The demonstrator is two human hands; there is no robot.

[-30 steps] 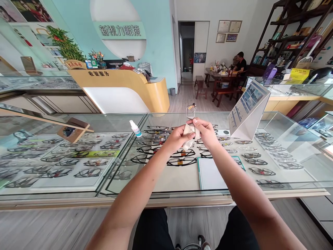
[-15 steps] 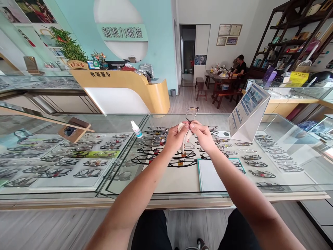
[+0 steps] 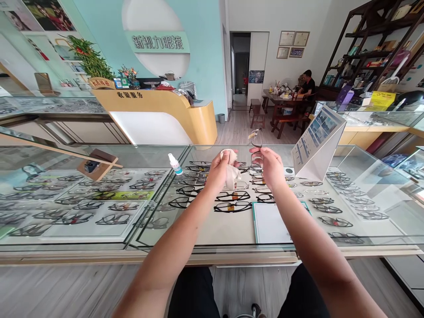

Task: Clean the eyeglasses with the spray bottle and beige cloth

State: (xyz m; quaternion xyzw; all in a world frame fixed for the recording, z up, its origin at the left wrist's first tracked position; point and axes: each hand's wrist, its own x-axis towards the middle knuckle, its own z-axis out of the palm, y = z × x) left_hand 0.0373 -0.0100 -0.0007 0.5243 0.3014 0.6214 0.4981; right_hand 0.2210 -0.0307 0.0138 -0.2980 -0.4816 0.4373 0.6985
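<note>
My left hand (image 3: 218, 168) is closed on a pale, crumpled cleaning cloth (image 3: 232, 176) that hangs down from the fingers. To its right, my right hand (image 3: 272, 165) grips a pair of eyeglasses (image 3: 256, 138), with one rim sticking up above the fingers. The rest of the glasses is partly hidden by the hand. Both hands are above the glass display counter (image 3: 218, 234), and a gap separates them. A small white spray bottle (image 3: 175, 164) with a blue label stands on the glass to the left of my left hand.
Several rows of glasses lie in the case, including a black pair (image 3: 232, 206). A white-and-teal board (image 3: 271, 223) is near the front. A tent-shaped sign (image 3: 318, 143) stands at right, a wooden stand (image 3: 97, 164) at left. A person (image 3: 308, 84) sits at a far table.
My hands have moved apart. The right hand has carried the eyeglasses to the right, away from the cloth, which stays in my left hand.
</note>
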